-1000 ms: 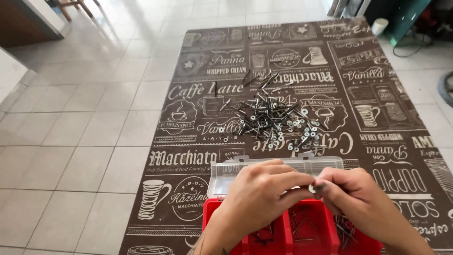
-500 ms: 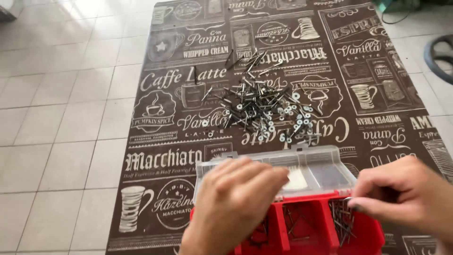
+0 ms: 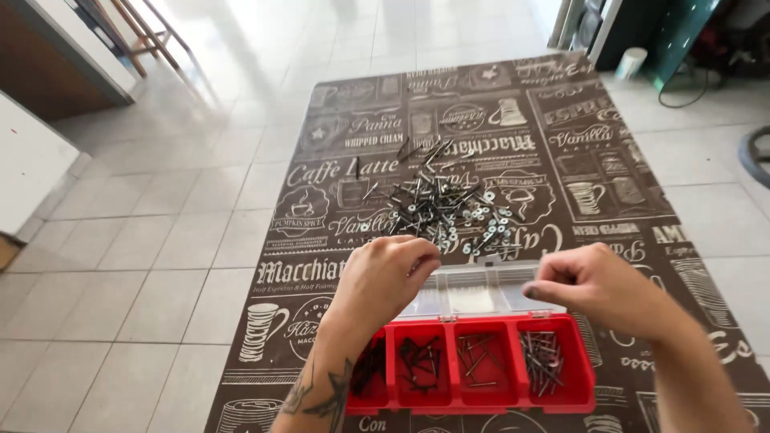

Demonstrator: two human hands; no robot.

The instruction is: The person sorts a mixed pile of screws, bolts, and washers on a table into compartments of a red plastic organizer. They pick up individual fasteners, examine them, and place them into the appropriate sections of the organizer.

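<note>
A brown mat (image 3: 513, 152) printed w/ coffee cups and lettering lies on a pale tiled floor (image 3: 160, 240); sunlight glares off the tiles at the far end. Far left: a white cabinet edge and wooden legs. Far right: a white cup (image 3: 631, 62), a dark green panel, a cable on the floor.

The red organiser box (image 3: 473, 365) sits on the near end of the mat, just in front of the person. Its long axis runs left-right across the view. 4 compartments show in a row, each w/ dark nails or screws. Its clear lid (image 3: 481, 290) is swung open away from the person, toward a loose pile of screws and washers (image 3: 445, 212) mid-mat, just beyond the lid.

Left hand (image 3: 385, 277) hovers over the box's left end & the lid's left corner, fingers curled in narrow, tips bunched; can't tell if it holds anything. Right hand (image 3: 597, 281) is above the lid's right edge, over the rightmost compartment, fingers drawn together, thumb and forefinger tips pinched toward the left; whatever's between them is too small to make out.
</note>
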